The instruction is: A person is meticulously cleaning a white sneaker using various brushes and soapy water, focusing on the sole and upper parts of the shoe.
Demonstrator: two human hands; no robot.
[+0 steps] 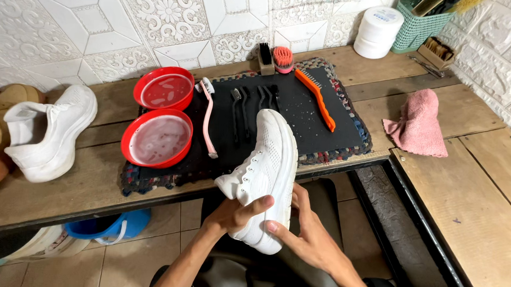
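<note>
Both hands cradle a white shoe (263,176) above the desk (78,192) edge: left hand (237,213) fingers wrapped over its side, right hand (306,236) fingers probably supporting underneath, brushes (251,111) just beyond.

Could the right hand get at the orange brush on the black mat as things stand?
Probably yes, once freed. The right hand is busy holding the white shoe with the left hand. The orange brush lies uncovered on the black mat, with nothing on top of it.
</note>
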